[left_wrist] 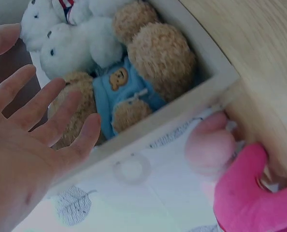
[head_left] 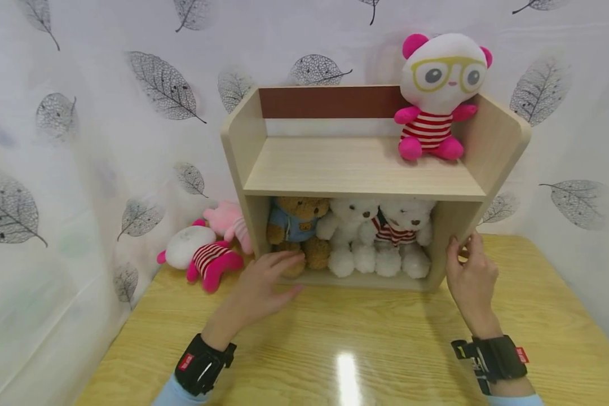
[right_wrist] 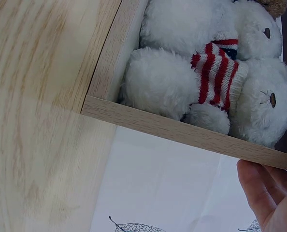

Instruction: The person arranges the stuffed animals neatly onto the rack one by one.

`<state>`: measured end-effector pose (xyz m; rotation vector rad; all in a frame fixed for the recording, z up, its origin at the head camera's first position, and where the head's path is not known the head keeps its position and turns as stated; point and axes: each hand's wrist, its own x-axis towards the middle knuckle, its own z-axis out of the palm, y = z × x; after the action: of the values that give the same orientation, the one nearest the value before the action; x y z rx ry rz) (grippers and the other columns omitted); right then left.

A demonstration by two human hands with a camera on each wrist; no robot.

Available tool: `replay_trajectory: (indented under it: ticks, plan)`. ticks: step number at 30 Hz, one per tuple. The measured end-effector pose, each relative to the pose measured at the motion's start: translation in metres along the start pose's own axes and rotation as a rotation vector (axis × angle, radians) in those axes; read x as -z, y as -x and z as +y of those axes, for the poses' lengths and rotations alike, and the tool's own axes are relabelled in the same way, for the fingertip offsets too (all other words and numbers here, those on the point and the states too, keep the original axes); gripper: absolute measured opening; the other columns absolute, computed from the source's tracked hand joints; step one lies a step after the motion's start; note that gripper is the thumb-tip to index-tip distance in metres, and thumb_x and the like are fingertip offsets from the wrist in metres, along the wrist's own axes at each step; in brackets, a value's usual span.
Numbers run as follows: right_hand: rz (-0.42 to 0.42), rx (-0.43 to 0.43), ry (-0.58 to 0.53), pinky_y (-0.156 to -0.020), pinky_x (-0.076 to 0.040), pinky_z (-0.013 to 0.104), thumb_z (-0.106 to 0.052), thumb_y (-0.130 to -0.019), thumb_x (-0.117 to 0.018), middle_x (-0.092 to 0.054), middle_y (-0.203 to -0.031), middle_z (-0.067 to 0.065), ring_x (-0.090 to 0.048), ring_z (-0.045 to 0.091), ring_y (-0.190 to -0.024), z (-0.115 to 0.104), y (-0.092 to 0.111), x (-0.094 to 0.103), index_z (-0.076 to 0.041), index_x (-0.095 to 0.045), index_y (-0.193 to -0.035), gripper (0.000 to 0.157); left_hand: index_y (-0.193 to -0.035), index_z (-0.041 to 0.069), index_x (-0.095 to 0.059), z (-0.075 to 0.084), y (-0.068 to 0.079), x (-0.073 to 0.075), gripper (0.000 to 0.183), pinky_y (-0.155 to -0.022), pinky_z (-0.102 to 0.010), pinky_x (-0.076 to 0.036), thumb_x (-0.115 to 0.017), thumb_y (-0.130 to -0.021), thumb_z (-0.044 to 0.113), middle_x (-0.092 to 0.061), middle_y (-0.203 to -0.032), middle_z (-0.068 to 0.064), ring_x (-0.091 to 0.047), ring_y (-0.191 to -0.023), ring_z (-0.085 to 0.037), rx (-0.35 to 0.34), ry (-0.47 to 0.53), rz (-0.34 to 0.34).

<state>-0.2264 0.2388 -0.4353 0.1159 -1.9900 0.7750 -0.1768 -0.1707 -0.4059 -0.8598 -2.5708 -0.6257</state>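
Note:
A two-tier wooden shelf (head_left: pixel 365 169) stands on the table. My right hand (head_left: pixel 471 276) grips the front edge of its right side panel (right_wrist: pixel 192 133), thumb on the inner face and fingers outside. My left hand (head_left: pixel 264 285) is spread with fingers extended, holding nothing, in front of the lower left corner. Closest to it, inside the lower compartment, sits a brown teddy bear (head_left: pixel 296 225) in a blue hoodie. Beside that bear are a white bear (head_left: pixel 352 237) and another white bear (head_left: pixel 403 237) with a red-striped top. A pink-and-white panda plush (head_left: pixel 436 101) sits at the upper tier's right end.
Left of the shelf, a pink-and-white striped plush (head_left: pixel 203 254) lies on the wooden table (head_left: pixel 385 338). A light pink plush (head_left: pixel 228 220) leans behind it. A leaf-patterned white curtain (head_left: pixel 91 141) hangs behind and along the sides.

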Motion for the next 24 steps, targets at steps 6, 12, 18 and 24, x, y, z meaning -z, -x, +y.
replay_trajectory:
  ticks: [6,12,18,24]
  plan:
    - [0.013,0.000,0.002,-0.065,-0.027,-0.006,-0.005,-0.095,-0.064,-0.072,-0.098,0.034,-0.071,0.049,-0.067,0.001,0.001,-0.001,0.011,-0.062,-0.117,0.028,-0.136,0.015,-0.065,-0.010,0.004,0.009,0.052,-0.099,-0.052,-0.053,-0.077,-0.090,0.035,-0.067,-0.135,-0.008,-0.063,-0.125,-0.029,0.036,-0.032,0.029]
    - [0.002,0.013,-0.006,-0.065,-0.027,-0.006,-0.004,-0.095,-0.063,-0.072,-0.100,0.035,-0.070,0.050,-0.066,-0.002,0.000,0.000,0.012,-0.061,-0.119,0.029,-0.136,0.015,-0.065,-0.023,0.013,0.022,0.050,-0.095,-0.049,-0.055,-0.074,-0.092,0.038,-0.068,-0.133,-0.008,-0.066,-0.120,-0.030,0.142,-0.027,0.010]
    - [-0.007,0.000,-0.008,-0.066,-0.027,-0.006,-0.005,-0.096,-0.062,-0.072,-0.100,0.035,-0.071,0.050,-0.067,-0.003,0.000,0.001,0.012,-0.061,-0.121,0.030,-0.132,0.013,-0.068,-0.038,0.018,0.032,0.044,-0.091,-0.050,-0.056,-0.074,-0.093,0.032,-0.070,-0.131,-0.012,-0.068,-0.116,-0.032,0.223,-0.017,0.024]
    - [-0.006,-0.004,0.005,-0.065,-0.027,-0.006,-0.006,-0.096,-0.062,-0.072,-0.099,0.034,-0.071,0.049,-0.067,-0.002,0.001,0.001,0.011,-0.061,-0.118,0.028,-0.124,0.011,-0.072,-0.049,0.022,0.038,0.035,-0.083,-0.043,-0.056,-0.074,-0.093,0.028,-0.075,-0.117,-0.005,-0.070,-0.098,-0.022,0.254,0.012,0.050]
